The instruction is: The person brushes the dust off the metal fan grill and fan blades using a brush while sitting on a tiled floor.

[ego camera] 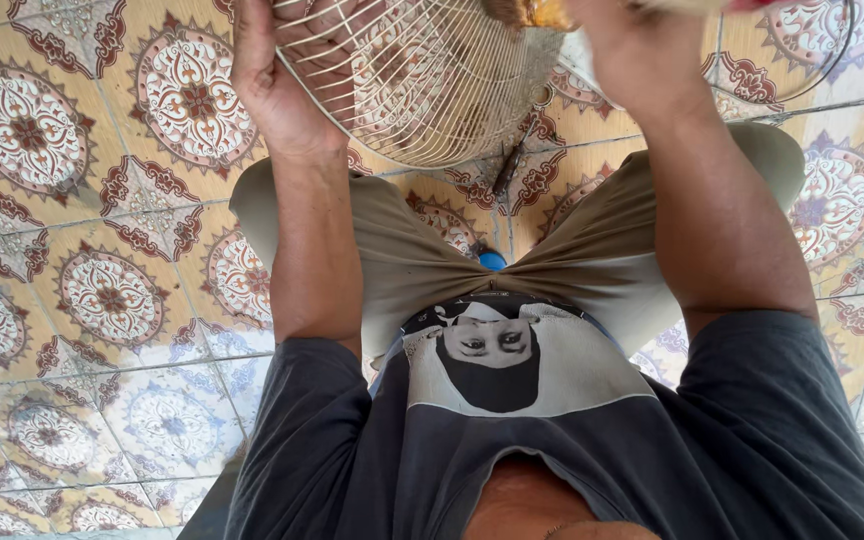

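Patterned tile floor (72,260), seen from above a seated person working on a wire fan guard (422,80).
Top centre: the left hand (272,85) clasps the guard's rim; the right hand (632,50) is blurred, its grip indeterminate. A firm rim hold with steady brushing strokes seems advisable.

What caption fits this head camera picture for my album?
A seated person's left hand grips a round wire fan guard above patterned floor tiles.
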